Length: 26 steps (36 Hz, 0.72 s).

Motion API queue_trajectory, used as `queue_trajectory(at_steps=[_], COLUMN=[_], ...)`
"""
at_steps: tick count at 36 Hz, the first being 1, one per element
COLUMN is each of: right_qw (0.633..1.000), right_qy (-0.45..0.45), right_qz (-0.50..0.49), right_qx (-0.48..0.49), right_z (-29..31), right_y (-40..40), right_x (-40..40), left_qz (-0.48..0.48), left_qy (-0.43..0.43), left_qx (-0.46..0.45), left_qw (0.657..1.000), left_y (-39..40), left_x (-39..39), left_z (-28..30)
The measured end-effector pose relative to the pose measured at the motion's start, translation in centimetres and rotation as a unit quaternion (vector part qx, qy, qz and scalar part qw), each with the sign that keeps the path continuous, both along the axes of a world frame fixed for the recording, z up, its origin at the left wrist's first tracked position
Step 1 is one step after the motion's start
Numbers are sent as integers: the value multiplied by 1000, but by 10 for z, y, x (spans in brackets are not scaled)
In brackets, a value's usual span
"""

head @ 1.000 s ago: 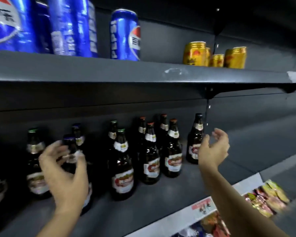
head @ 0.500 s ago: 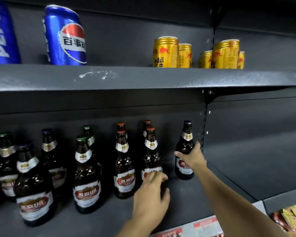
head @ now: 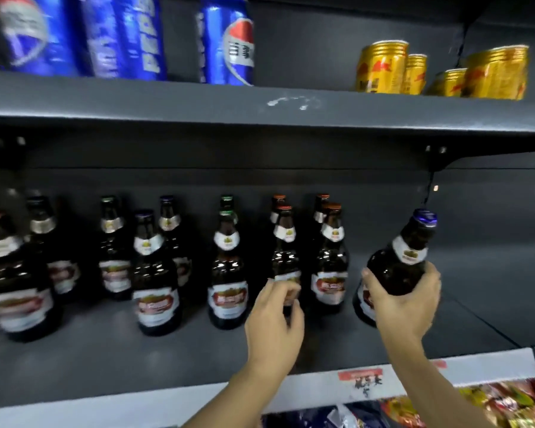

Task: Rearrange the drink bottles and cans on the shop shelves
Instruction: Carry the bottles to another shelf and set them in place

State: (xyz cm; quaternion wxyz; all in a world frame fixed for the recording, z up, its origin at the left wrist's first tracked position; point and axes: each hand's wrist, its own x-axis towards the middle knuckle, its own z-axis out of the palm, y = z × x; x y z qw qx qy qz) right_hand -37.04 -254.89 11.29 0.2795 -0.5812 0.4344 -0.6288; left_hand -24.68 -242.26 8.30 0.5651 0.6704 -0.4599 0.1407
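Since half a second ago the right hand (head: 405, 301) has tilted the blue-capped bottle (head: 397, 267) rightward, gripping it; the left hand (head: 274, 322), fingers curled, touches one of four orange-capped bottles (head: 286, 257).

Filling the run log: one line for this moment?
right hand: grips tilted blue-capped brown glass bottle | left hand: at red-capped brown glass bottle

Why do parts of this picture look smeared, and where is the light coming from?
In the head view, motion blur smears the blue cola cans and the far-left bottles; the left hand is soft too. The blue-capped bottle in the right hand is sharper. Small white glints on the bottle shoulders suggest overhead light. The shelf edge bows slightly, typical wide-angle distortion.
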Motion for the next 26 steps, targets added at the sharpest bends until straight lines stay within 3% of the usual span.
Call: queue_trajectory(at_steps=[7, 13, 20, 26], right_qw=[989, 971, 958, 947], right_qy=[-66, -62, 0, 55], right_qz=[132, 231, 287, 317], right_qx=[6, 2, 22, 25], right_z=[19, 22, 7, -8], right_y=[142, 234, 281, 291], right_x=[54, 117, 186, 241], left_qz=[36, 163, 305, 246], left_qy=[-3, -6, 167, 264], left_qx=[-41, -105, -96, 7], left_qw=[998, 981, 933, 933], left_y=[97, 181, 240, 247], left_x=[59, 135, 233, 289], left_z=[4, 13, 21, 8])
